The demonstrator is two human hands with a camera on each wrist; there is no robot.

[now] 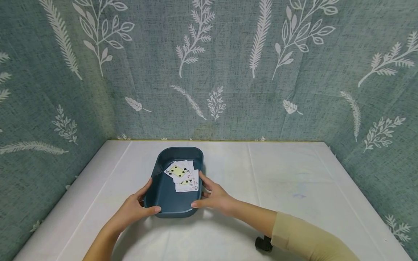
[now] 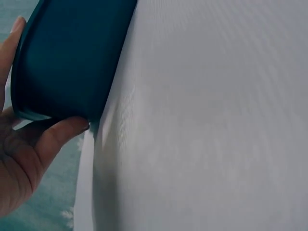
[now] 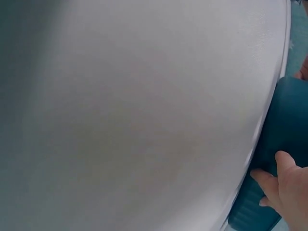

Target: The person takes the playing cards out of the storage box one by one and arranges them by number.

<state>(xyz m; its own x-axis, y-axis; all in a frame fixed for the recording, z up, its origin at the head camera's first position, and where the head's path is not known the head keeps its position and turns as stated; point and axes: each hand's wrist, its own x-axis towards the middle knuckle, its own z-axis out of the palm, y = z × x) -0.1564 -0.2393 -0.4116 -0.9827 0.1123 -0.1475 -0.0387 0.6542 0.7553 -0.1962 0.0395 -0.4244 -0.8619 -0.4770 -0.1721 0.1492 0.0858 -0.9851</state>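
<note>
We saw the left hand (image 1: 132,208) grasping the blue tray (image 1: 171,203), its thumb at one near corner and its other fingers along the side, while the right hand (image 1: 217,198) gripped the opposite side, thumb by the other near corner. Between both sets of fingers, we found the tray bearing a loose pile of playing cards (image 1: 177,173), nearer the right fingertips; beyond them, patterned cloth (image 1: 228,54) rose behind the white table (image 1: 277,174).
</note>
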